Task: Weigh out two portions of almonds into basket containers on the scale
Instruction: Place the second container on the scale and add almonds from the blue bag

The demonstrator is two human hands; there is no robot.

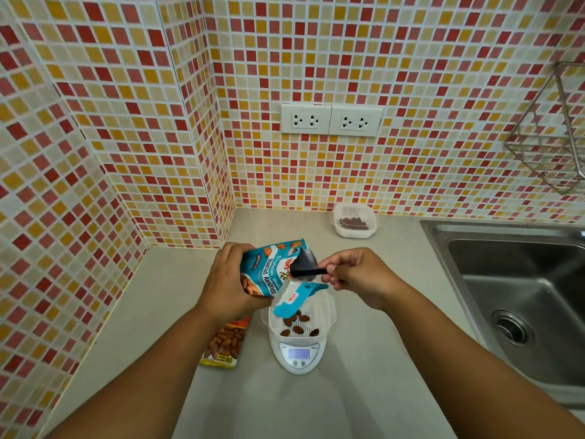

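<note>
My left hand (226,280) grips a blue bag of roasted almonds (269,267), tilted with its torn mouth over a white basket container (327,307). That basket sits on a small white digital scale (297,354) with a lit display and holds several almonds (297,324). My right hand (357,274) pinches the handle of a black scoop (304,263) whose bowl is at the bag's opening. A second white basket container (353,220) with almonds in it stands by the back wall.
An orange almond packet (224,343) lies flat left of the scale, partly under my left arm. A steel sink (519,299) takes up the right side. A wire rack (557,134) hangs on the tiled wall, and two double sockets (330,119) sit above the counter.
</note>
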